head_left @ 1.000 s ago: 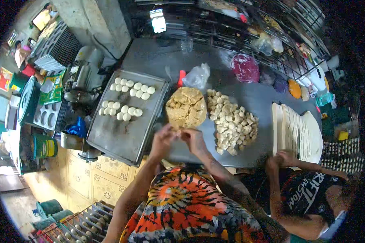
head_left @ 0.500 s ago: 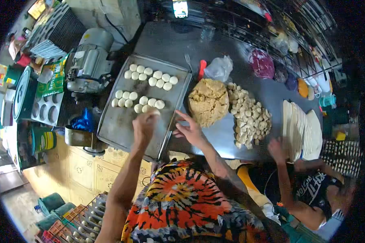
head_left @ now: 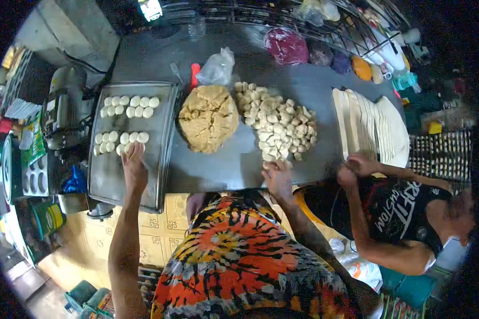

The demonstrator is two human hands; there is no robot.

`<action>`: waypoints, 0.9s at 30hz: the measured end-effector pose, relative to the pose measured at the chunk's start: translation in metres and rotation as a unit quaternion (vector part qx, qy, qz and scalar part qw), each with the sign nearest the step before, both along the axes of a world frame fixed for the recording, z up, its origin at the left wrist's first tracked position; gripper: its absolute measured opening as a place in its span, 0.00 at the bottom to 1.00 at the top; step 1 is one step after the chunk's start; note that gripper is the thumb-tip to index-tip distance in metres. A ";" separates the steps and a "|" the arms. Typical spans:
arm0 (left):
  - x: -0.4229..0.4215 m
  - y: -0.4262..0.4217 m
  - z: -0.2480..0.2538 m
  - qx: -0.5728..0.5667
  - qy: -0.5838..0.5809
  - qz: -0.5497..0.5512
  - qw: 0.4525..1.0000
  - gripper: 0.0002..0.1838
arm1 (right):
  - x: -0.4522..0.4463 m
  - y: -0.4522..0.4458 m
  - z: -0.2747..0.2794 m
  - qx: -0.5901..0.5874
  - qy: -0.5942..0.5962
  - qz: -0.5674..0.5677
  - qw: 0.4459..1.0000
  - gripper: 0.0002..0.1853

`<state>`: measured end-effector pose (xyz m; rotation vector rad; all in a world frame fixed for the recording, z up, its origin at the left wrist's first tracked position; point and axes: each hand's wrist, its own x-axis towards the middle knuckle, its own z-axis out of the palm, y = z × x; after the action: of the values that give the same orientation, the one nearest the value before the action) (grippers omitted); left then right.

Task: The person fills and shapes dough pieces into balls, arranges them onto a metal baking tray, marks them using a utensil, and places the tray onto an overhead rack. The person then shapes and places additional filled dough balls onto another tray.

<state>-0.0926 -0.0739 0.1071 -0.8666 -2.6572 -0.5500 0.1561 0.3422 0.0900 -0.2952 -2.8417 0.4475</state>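
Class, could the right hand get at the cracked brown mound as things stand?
Probably yes: only bare tabletop seems to lie between the right hand and the cracked brown mound.

We see creamy white dough balls (head_left: 135,101) on a grey baking tray (head_left: 122,181) along the dark grey worktop's (head_left: 202,173) left edge. The cracked mound (head_left: 208,118) is golden tan, the dough pieces (head_left: 277,119) pale beige. Towards the far edge we notice a magenta bundle (head_left: 286,46). Our tie-dye shirt (head_left: 223,250) bursts orange, red, yellow, black and grey; the co-worker's black top (head_left: 404,210) carries white lettering.
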 end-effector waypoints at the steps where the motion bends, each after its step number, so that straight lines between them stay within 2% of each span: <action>1: -0.006 -0.001 -0.001 0.053 -0.021 -0.009 0.998 0.23 | 0.001 0.007 -0.005 -0.008 0.001 0.006 1.000 0.12; 2: 0.005 0.007 0.004 0.043 -0.018 -0.008 0.999 0.23 | 0.003 0.010 -0.008 -0.017 0.000 0.007 1.000 0.11; 3: 0.024 0.023 0.005 0.125 -0.116 0.092 0.981 0.19 | 0.006 0.012 -0.011 -0.025 -0.001 0.007 1.000 0.11; 4: 0.042 0.039 0.004 0.208 -0.209 0.191 0.936 0.17 | 0.005 0.014 -0.013 -0.029 -0.002 0.008 1.000 0.11; 5: 0.058 0.048 -0.009 0.355 -0.322 0.140 0.866 0.15 | 0.001 0.010 -0.004 -0.130 0.002 -0.005 0.992 0.10; 6: 0.073 0.084 0.009 0.294 -0.328 0.014 0.898 0.17 | -0.007 0.001 0.007 -0.227 0.006 -0.016 0.974 0.09; 7: 0.094 0.104 0.010 0.396 -0.459 -0.019 0.795 0.19 | -0.019 -0.009 0.008 -0.230 0.010 -0.013 0.973 0.09; 8: 0.110 0.117 -0.028 0.425 -0.463 -0.051 0.776 0.21 | -0.029 -0.022 0.009 -0.344 0.012 0.010 0.939 0.08; 9: 0.122 0.134 -0.023 0.423 -0.464 -0.050 0.777 0.21 | -0.037 -0.036 0.009 -0.453 0.014 0.030 0.891 0.08; 11: 0.132 0.161 -0.005 0.465 -0.565 -0.061 0.679 0.20 | -0.055 -0.060 0.004 -0.579 -0.121 0.050 0.805 0.08; 12: 0.131 0.156 -0.008 0.466 -0.564 -0.066 0.679 0.20 | -0.062 -0.070 0.000 -0.577 -0.118 0.049 0.807 0.08; 14: 0.127 0.137 -0.023 0.432 -0.628 0.062 0.644 0.10 | -0.076 -0.091 -0.012 -0.445 -0.096 0.079 0.887 0.09; 15: 0.125 0.122 -0.030 0.432 -0.628 0.059 0.645 0.10 | -0.083 -0.101 -0.014 -0.443 -0.093 0.078 0.888 0.09; 17: 0.120 0.087 -0.043 0.389 -0.603 0.062 0.693 0.09 | -0.097 -0.119 -0.017 -0.308 -0.014 0.043 0.950 0.09; 19: 0.113 0.060 -0.049 0.347 -0.574 0.066 0.739 0.08 | -0.114 -0.134 -0.018 -0.164 0.069 0.008 0.984 0.09; 21: 0.110 0.057 -0.024 0.357 -0.500 0.004 0.789 0.11 | -0.129 -0.144 -0.045 -0.111 0.154 -0.004 0.982 0.09; 22: 0.111 0.053 -0.022 0.360 -0.494 0.002 0.791 0.11 | -0.131 -0.149 -0.046 -0.108 0.160 -0.001 0.981 0.09; 24: 0.110 0.045 -0.022 0.372 -0.540 -0.005 0.755 0.12 | -0.131 -0.154 -0.044 -0.060 0.142 -0.022 0.988 0.09; 26: 0.106 0.041 -0.008 0.304 -0.590 0.032 0.747 0.12 | -0.131 -0.155 -0.041 -0.067 0.139 -0.014 0.988 0.07; 27: 0.108 0.040 -0.014 0.306 -0.586 0.031 0.750 0.12 | -0.132 -0.156 -0.038 -0.066 0.143 -0.012 0.987 0.07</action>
<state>0.0151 -0.0338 0.0931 -0.1644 -2.9504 -2.4215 0.0242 0.1861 0.0524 -0.2657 -2.5310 0.6211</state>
